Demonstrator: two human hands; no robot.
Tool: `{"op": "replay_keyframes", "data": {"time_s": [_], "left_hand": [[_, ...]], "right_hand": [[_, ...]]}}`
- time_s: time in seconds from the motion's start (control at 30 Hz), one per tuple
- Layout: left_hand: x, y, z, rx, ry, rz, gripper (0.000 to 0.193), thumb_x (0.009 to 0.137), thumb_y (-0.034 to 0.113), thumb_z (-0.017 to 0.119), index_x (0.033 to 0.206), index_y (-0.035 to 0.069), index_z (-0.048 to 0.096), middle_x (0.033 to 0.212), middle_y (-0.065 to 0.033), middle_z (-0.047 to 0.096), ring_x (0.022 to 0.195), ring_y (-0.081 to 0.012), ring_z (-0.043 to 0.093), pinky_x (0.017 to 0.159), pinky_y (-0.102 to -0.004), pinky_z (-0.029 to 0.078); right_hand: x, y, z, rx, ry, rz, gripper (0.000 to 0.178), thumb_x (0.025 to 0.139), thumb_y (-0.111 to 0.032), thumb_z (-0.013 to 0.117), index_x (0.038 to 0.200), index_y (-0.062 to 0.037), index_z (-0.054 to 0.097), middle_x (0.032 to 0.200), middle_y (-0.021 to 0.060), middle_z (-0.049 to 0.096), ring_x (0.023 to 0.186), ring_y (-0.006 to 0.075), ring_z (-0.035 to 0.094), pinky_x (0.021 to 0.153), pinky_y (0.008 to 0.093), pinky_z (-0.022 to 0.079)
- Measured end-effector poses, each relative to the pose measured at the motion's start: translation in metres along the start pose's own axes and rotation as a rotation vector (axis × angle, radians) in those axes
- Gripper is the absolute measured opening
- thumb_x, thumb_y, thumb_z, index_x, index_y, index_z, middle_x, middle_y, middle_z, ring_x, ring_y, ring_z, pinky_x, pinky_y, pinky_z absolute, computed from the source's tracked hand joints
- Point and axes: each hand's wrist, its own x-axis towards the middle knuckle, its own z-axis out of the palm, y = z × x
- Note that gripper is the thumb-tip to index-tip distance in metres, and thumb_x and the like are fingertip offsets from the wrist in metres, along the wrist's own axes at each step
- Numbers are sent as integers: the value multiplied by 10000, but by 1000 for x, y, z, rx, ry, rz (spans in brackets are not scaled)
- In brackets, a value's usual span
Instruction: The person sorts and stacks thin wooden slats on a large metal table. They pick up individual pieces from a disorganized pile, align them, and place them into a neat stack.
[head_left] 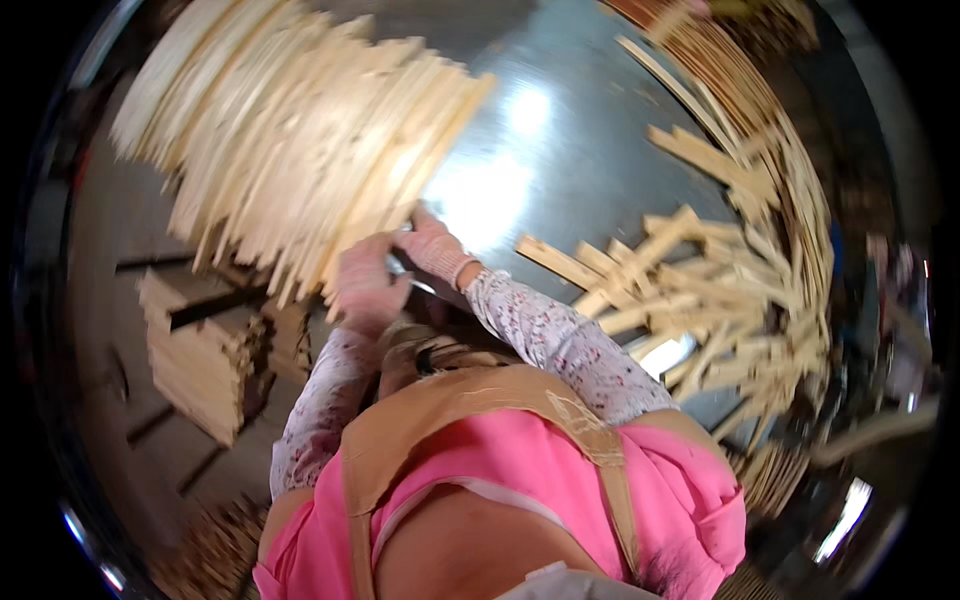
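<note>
A wide row of pale wooden strips point(310, 140) lies side by side on a shiny metal table point(560, 130) at the upper left. Both my hands wear pinkish knit gloves and are at the near right edge of this row. My left hand point(370, 285) lies against the near ends of the outermost strips, its thumb held away from the fingers. Just to its right, my right hand point(435, 248) touches the side of the row with its fingertips. Blur and overlap hide whether those fingers grip a strip.
Loose short wooden pieces point(690, 290) lie in a jumbled heap on the right of the table. Long strips point(790, 200) curve along the far right edge. A stack of wooden boards point(200, 350) stands lower left, beside dark bars.
</note>
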Motion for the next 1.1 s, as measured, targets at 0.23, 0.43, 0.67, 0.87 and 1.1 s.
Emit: {"op": "replay_keyframes", "data": {"time_s": [0.23, 0.43, 0.67, 0.87, 1.1], "left_hand": [[20, 41, 95, 210, -77, 216, 876, 903, 511, 746, 1597, 47, 479, 1641, -193, 488, 1535, -372, 416, 1301, -511, 282], [25, 234, 170, 223, -411, 589, 953, 930, 612, 651, 1648, 34, 409, 1666, -186, 467, 1556, -350, 401, 1297, -475, 293], [28, 284, 227, 166, -329, 511, 631, 928, 237, 686, 1516, 92, 507, 1390, -199, 608, 1348, -407, 564, 1133, -503, 484], [43, 235, 150, 94, -361, 42, 499, 917, 291, 714, 1376, 107, 655, 1265, -215, 663, 1158, -443, 669, 1033, -524, 545], [13, 50, 93, 537, 226, -314, 660, 921, 560, 733, 1372, 80, 693, 1401, -197, 661, 1407, -408, 529, 1219, -520, 361]], "right_hand": [[-153, 96, -174, -285, 511, 83, 647, 1002, -365, 659, 1555, -41, 579, 1440, 227, 682, 1326, 385, 647, 1167, 438, 486], [-324, 247, -355, -787, 765, 405, 736, 911, -243, 689, 1593, -48, 489, 1494, 234, 609, 1359, 430, 583, 1154, 508, 478], [-328, 315, -463, -1076, 745, 327, 636, 824, -199, 800, 1437, -154, 636, 1390, 166, 665, 1333, 383, 578, 1102, 531, 480], [-291, 314, -487, -949, 567, -39, 517, 824, -265, 774, 1328, -173, 706, 1198, 132, 722, 1141, 385, 662, 1073, 551, 468], [-213, 173, -415, -1038, 357, -297, 561, 783, -224, 839, 1330, -217, 719, 1124, 111, 706, 1046, 357, 682, 923, 500, 540]]}}
